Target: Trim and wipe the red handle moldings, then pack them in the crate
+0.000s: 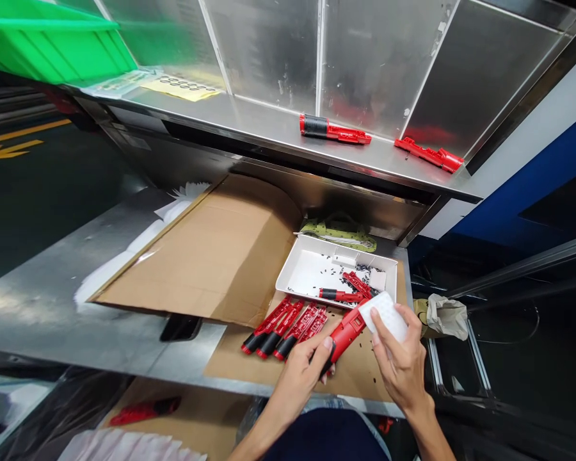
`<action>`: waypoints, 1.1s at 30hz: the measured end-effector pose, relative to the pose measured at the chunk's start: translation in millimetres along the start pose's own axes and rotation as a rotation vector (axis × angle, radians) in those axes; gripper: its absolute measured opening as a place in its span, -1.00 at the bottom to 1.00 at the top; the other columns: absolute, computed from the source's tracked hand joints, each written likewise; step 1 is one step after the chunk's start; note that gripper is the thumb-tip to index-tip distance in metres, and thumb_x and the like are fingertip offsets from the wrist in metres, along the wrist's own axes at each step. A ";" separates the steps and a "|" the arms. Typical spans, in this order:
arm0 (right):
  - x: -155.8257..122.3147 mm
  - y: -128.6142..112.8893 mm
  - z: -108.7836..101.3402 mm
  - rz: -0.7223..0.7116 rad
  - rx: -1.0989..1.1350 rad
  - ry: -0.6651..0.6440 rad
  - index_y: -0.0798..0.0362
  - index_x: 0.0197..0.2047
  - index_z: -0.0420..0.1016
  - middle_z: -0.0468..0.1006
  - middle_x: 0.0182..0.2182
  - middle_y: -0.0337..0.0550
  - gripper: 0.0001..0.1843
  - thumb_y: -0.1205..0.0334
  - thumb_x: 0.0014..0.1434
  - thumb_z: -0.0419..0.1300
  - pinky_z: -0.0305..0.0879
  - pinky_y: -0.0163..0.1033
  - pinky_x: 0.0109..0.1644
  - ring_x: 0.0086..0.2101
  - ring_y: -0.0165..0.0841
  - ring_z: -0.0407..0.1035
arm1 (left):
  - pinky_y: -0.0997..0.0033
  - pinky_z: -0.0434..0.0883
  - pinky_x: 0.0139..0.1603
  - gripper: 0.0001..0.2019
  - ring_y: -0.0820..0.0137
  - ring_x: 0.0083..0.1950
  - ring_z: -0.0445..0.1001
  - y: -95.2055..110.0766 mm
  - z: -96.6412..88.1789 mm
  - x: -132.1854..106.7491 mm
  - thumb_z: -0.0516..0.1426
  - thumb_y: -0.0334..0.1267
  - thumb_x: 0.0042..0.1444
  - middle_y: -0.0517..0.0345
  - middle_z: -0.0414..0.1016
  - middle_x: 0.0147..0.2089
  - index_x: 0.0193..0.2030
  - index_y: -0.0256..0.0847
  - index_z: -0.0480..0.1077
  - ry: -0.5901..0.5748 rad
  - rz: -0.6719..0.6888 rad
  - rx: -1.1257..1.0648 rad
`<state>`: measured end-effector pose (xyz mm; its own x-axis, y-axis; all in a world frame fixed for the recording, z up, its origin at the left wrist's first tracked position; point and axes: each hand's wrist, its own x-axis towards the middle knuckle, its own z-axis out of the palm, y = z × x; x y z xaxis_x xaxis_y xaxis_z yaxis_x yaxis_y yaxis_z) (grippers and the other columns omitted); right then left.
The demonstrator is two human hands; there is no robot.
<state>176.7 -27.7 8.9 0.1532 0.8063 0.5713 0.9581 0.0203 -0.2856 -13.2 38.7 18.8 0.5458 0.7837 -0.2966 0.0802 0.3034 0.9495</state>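
Observation:
My left hand [300,378] grips the black end of a red and black plastic housing [349,330], which slants up to the right. My right hand [406,362] pinches a white, dimpled foam sleeve [388,315] at the housing's upper end. The sleeve covers that end, so I cannot tell how far the housing sits inside it. Left of my hands, several red and black housings [281,326] lie side by side on cardboard. Just behind them stands a white tray [288,276] with small black pieces and a few red parts [338,294].
A large cardboard sheet [201,256] leans over white foam sheets [110,275] on the metal bench. On the shelf above lie two red parts [336,130] [429,155] and a yellow paper [182,88]. A green bin [52,48] is at upper left. Below, another red part [144,410] lies on cardboard.

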 end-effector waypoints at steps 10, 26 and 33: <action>9.9 58.5 -20.2 0.265 0.204 0.127 -0.12 0.27 0.39 0.19 0.16 0.00 -0.56 0.10 0.36 0.04 0.26 0.11 0.20 0.15 -0.12 0.23 | 0.51 0.26 -0.56 -0.21 0.43 -0.48 0.33 -5.8 -21.4 -2.8 0.14 0.28 0.08 0.12 0.45 -0.47 0.25 -0.33 0.40 -0.033 -0.079 -0.172; 22.4 7.0 -10.9 0.382 0.467 -0.058 -0.06 0.41 0.14 0.31 0.24 0.04 -0.36 -0.04 0.33 0.08 0.28 0.09 0.25 0.22 -0.11 0.25 | 0.48 0.30 -0.53 -0.24 0.41 -0.46 0.28 4.3 -15.6 -12.4 0.12 0.31 0.07 0.14 0.41 -0.49 0.19 -0.31 0.47 -0.039 -0.048 -0.056; 26.5 -12.3 9.4 0.559 0.606 0.011 0.02 0.37 0.23 0.31 0.30 0.05 -0.29 0.02 0.21 0.25 0.18 0.05 0.35 0.25 -0.13 0.25 | 0.47 0.31 -0.50 -0.21 0.41 -0.44 0.28 -2.8 -3.8 -18.6 0.10 0.31 0.10 0.16 0.38 -0.50 0.22 -0.35 0.43 -0.047 -0.088 -0.060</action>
<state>166.7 -1.0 20.3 0.5743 0.7863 0.2278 0.4436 -0.0650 -0.8939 -26.7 25.3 21.3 0.5779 0.7263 -0.3723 0.0803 0.4034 0.9115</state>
